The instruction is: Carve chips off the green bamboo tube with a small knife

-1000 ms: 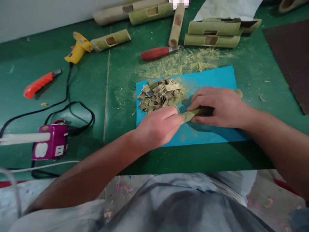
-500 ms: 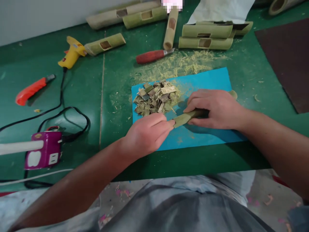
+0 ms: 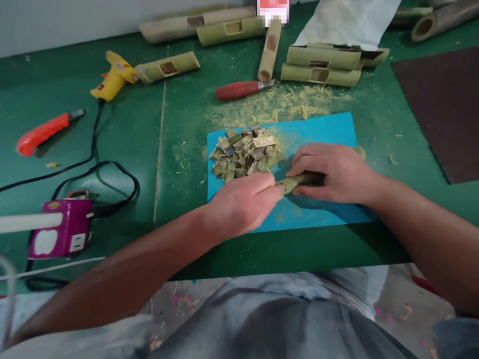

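Note:
A green bamboo tube (image 3: 295, 182) lies slantwise in my hands, low over a blue sheet (image 3: 318, 214). My right hand (image 3: 329, 172) is wrapped over its middle, and the tube's round far end shows beyond the knuckles. My left hand (image 3: 245, 203) is closed at the near left end, fingers pinched together against the bamboo. Its curled fingers cover that end, so anything else small between them is hidden. Just behind my left hand, a heap of bamboo chips (image 3: 245, 153) rests on the sheet, with pale dust about it.
A red-handled knife (image 3: 237, 90) lies behind the sheet among shavings. More notched bamboo tubes (image 3: 322, 75) stand along the back. At left are a yellow glue gun (image 3: 114, 80), an orange cutter (image 3: 45, 133), a purple power adapter (image 3: 62, 229) and cords. A dark board (image 3: 445, 109) lies right.
My left hand has slid a little to the right along the bamboo tube, covering more of its left end. My right hand keeps its grip. The camera view has shifted slightly.

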Tool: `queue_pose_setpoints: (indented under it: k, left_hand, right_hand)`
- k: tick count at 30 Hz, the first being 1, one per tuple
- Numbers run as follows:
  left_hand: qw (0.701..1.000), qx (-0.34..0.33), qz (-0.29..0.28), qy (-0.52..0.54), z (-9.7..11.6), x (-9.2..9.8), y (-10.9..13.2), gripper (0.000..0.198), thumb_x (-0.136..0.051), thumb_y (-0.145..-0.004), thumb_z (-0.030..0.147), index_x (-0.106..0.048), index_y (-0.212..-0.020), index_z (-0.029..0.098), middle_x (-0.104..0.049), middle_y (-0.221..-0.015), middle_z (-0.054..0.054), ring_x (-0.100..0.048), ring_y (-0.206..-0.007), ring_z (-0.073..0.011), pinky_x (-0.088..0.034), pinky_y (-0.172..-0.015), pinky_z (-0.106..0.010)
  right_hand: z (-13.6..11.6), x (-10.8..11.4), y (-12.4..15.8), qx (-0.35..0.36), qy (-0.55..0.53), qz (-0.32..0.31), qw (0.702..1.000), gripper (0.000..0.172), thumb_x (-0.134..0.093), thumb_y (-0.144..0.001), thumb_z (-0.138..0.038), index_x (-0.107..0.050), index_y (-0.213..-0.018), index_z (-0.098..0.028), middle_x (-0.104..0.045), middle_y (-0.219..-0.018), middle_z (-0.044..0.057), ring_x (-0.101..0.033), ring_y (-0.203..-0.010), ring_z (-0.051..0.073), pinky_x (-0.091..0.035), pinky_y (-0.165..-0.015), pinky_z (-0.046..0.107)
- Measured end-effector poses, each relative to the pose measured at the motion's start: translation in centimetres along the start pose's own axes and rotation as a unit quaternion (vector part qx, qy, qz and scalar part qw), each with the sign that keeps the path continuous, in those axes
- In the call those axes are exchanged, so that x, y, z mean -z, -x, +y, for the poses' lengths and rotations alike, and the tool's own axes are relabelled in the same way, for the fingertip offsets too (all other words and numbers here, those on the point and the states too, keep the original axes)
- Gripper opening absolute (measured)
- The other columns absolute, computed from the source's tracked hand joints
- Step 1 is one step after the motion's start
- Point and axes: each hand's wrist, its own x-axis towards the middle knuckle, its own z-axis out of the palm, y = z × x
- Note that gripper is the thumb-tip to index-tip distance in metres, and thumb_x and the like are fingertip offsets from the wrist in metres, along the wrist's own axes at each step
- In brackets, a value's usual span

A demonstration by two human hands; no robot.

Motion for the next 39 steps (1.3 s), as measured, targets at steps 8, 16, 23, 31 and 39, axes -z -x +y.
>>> queue_pose_setpoints:
  k: [8, 16, 23, 31, 39]
  left_hand:
    - [1.000, 0.006, 0.013, -0.002, 0.06, -0.22, -0.15, 0.034, -0.041, -0.104, 0.020, -0.066, -0.080, 0.016, -0.060, -0.072, -0.002, -0.051, -0.060, -0.0114, -0.038, -0.055, -0.024]
    - [1.000, 0.024, 0.000, -0.001, 0.14, 0.14, 0.08, 0.037, -0.040, -0.104, 0.020, -0.065, -0.078, 0.015, -0.059, -0.071, -0.002, -0.050, -0.061, -0.0113, -0.039, -0.055, -0.024]
    - [1.000, 0.028, -0.003, 0.007, 0.00, 0.13, 0.17, 0.038, -0.038, -0.105, 0.020, -0.066, -0.080, 0.015, -0.060, -0.071, -0.003, -0.051, -0.060, -0.0117, -0.039, -0.055, -0.025]
    - [0.999, 0.025, -0.009, 0.024, -0.14, 0.13, 0.14, 0.037, -0.038, -0.105, 0.020, -0.068, -0.083, 0.015, -0.059, -0.071, -0.002, -0.052, -0.060, -0.0120, -0.039, -0.054, -0.024]
    - [1.000, 0.017, -0.010, 0.016, 0.05, 0.11, -0.34, 0.039, -0.040, -0.103, 0.020, -0.067, -0.076, 0.016, -0.054, -0.067, -0.001, -0.048, -0.057, -0.0131, -0.036, -0.052, -0.027]
  right_hand:
    - [0.07, 0.01, 0.03, -0.002, -0.008, 0.002, 1.000, 0.015, -0.067, -0.082, -0.037, -0.068, -0.089, -0.024, -0.070, -0.097, 0.006, -0.064, -0.093, 0.025, -0.045, -0.075, 0.037]
    - [0.06, 0.03, -0.01, 0.004, -0.017, -0.006, 1.000, 0.014, -0.065, -0.082, -0.036, -0.068, -0.089, -0.023, -0.070, -0.097, 0.006, -0.064, -0.092, 0.025, -0.045, -0.074, 0.036]
    - [0.07, 0.05, 0.01, 0.006, -0.014, -0.007, 1.000, 0.015, -0.065, -0.083, -0.036, -0.068, -0.089, -0.022, -0.070, -0.097, 0.007, -0.064, -0.091, 0.024, -0.045, -0.075, 0.037]
    - [-0.07, 0.12, -0.09, 0.007, -0.006, -0.006, 1.000, 0.012, -0.066, -0.083, -0.035, -0.067, -0.089, -0.024, -0.070, -0.095, 0.005, -0.064, -0.092, 0.024, -0.045, -0.074, 0.036]
    - [0.12, 0.05, -0.04, 0.009, -0.012, -0.001, 1.000, 0.016, -0.066, -0.083, -0.038, -0.068, -0.089, -0.023, -0.070, -0.098, 0.007, -0.064, -0.092, 0.024, -0.046, -0.075, 0.037]
